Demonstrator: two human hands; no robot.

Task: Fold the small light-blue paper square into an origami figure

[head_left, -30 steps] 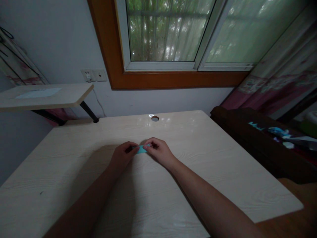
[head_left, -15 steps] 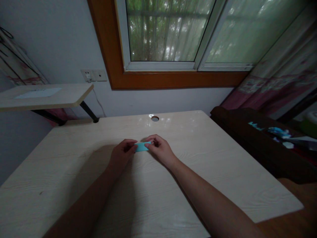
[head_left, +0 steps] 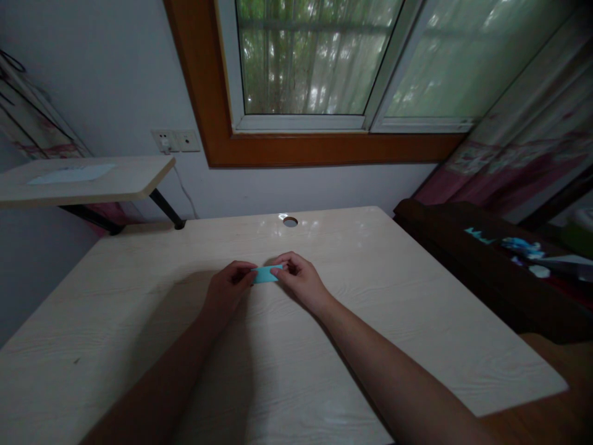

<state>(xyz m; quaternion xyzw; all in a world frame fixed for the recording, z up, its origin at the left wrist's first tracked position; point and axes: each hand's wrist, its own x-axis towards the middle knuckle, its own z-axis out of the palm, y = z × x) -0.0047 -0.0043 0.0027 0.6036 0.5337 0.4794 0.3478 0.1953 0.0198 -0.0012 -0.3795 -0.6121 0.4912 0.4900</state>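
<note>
A small turquoise strip of paper (head_left: pixel 264 275), apparently folded, is held between my two hands just above or on the pale wood-grain table (head_left: pixel 407 321). My left hand (head_left: pixel 228 284) pinches its left end between thumb and fingers. At the other end, my right hand (head_left: pixel 301 278) grips the strip with the thumb on the near face and the fingers behind. The hands hide both ends of the paper. I cannot tell whether its lower edge touches the tabletop.
Behind the hands, a round cable hole (head_left: pixel 290 222) is cut in the table. At left a raised shelf (head_left: pixel 139 179) on black legs carries a sheet of paper (head_left: pixel 71 174). A dark wooden cabinet (head_left: pixel 445 247) with blue items (head_left: pixel 523 247) stands right. A window is ahead.
</note>
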